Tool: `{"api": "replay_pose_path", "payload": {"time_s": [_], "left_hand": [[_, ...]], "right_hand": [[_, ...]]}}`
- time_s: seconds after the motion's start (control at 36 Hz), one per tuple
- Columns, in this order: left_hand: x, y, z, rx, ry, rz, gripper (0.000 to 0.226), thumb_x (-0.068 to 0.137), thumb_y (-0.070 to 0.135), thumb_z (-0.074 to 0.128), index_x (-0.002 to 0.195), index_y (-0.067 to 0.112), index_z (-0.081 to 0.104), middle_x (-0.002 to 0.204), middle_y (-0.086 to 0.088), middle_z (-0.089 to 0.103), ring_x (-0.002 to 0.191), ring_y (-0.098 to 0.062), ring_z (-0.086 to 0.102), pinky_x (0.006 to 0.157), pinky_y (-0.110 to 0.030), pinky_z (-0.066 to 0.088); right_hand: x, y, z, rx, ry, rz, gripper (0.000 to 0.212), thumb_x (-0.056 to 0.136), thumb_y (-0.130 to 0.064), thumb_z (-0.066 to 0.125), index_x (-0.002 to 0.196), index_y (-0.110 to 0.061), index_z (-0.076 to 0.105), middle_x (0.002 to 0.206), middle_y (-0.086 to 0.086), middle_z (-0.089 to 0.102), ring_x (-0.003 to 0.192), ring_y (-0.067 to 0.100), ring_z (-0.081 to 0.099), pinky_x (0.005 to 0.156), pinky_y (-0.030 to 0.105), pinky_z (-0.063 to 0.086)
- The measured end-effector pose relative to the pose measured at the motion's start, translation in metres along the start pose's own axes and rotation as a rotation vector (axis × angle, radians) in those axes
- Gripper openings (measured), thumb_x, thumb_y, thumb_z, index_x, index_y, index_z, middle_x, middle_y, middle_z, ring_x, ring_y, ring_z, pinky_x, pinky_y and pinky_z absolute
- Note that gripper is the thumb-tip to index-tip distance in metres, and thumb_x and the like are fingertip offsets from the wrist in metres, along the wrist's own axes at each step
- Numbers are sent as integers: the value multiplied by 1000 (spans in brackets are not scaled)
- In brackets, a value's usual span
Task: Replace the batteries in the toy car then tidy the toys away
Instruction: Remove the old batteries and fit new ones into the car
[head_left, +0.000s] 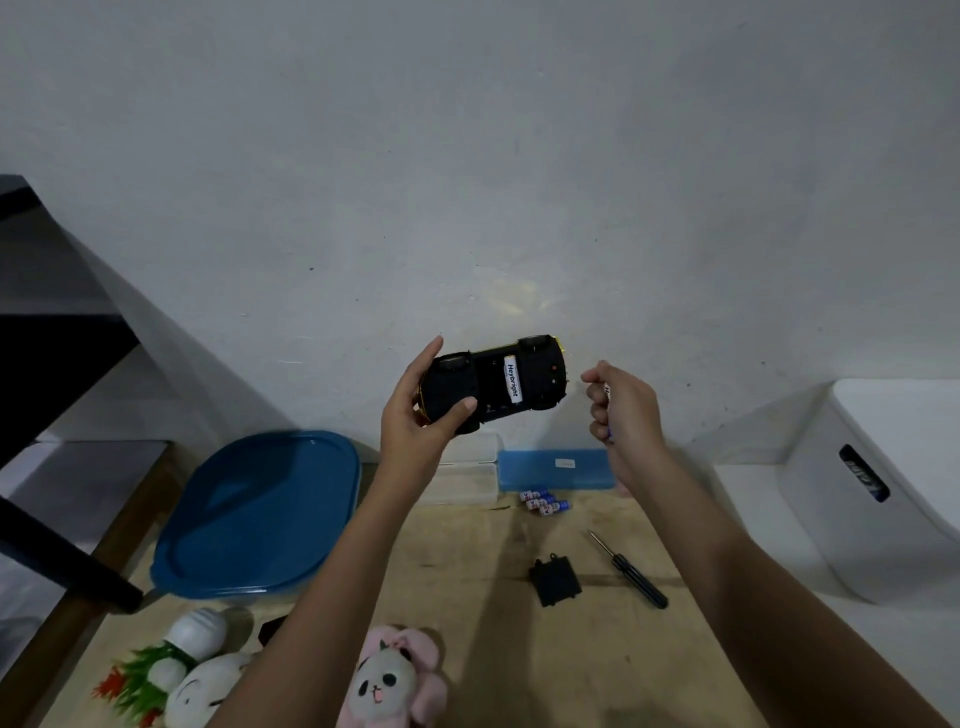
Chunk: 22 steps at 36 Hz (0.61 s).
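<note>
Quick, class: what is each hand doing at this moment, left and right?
Left hand: grips the upturned toy car.
Right hand: curled round at least one battery.

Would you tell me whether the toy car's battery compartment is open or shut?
Open: a white battery shows bare in the toy car; the black cover lies on the table.
</note>
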<state>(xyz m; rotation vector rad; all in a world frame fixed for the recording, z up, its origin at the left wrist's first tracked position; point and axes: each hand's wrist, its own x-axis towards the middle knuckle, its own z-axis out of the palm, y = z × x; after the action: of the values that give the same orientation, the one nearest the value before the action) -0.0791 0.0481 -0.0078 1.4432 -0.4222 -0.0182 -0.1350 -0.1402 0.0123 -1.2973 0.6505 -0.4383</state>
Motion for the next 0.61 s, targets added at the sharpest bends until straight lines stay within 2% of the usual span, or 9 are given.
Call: {"api": "replay_pose_path", "payload": {"time_s": [0.08, 0.19, 0.25, 0.36, 0.47, 0.56, 0.61], "left_hand": [[-3, -2, 3, 36, 37, 18, 64, 82, 1, 67, 130, 39, 46, 118, 16, 55, 107, -3, 57, 83, -37, 57], [-8, -3, 7, 74, 55, 58, 64, 82, 2, 68, 128, 41, 45, 118, 19, 54, 106, 2, 56, 85, -32, 56], [-11, -3, 10, 79, 67, 75, 63, 83, 2, 67, 128, 40, 45, 119, 17, 54, 108, 2, 55, 84, -28, 56], [-16, -3, 15, 65, 90, 112, 60, 84, 1, 66, 128, 36, 45, 120, 16, 53, 110, 5, 54, 79, -20, 55], [-20, -4, 22, 45, 105, 141, 59, 83, 0, 65, 124, 38, 47, 120, 17, 53, 111, 4, 53, 79, -19, 54], [-22, -4, 26, 29, 116, 150, 58, 83, -1, 65, 123, 39, 49, 121, 21, 54, 114, -1, 53, 86, -23, 54], [-23, -6, 27, 27, 130, 149, 58, 84, 0, 65, 123, 39, 49, 121, 24, 54, 116, -3, 53, 90, -29, 53]], "right_hand": [[-2, -1, 5, -115, -16, 12, 23, 90, -17, 43, 72, -13, 56, 52, -3, 31, 40, 8, 23, 36, 20, 20], [-6, 1, 12, -396, 41, -185, 39, 94, -39, 45, 76, -8, 62, 57, -1, 40, 52, 13, 36, 49, 26, 28], [-9, 2, 15, -480, 62, -297, 46, 92, -47, 47, 85, -3, 59, 67, -1, 47, 60, 13, 43, 50, 23, 31], [-12, 2, 19, -560, 71, -346, 49, 88, -52, 51, 110, -9, 54, 97, 1, 53, 85, 13, 49, 62, 22, 35], [-13, 2, 23, -570, 36, -365, 46, 84, -55, 54, 104, -13, 53, 91, -2, 56, 74, 5, 51, 56, 14, 35], [-14, 0, 24, -587, -3, -365, 48, 83, -56, 55, 105, -14, 52, 91, -1, 56, 78, 10, 52, 56, 12, 36], [-13, -2, 24, -602, -42, -337, 47, 83, -58, 53, 104, -16, 51, 91, -1, 56, 75, 8, 50, 56, 12, 34]]}}
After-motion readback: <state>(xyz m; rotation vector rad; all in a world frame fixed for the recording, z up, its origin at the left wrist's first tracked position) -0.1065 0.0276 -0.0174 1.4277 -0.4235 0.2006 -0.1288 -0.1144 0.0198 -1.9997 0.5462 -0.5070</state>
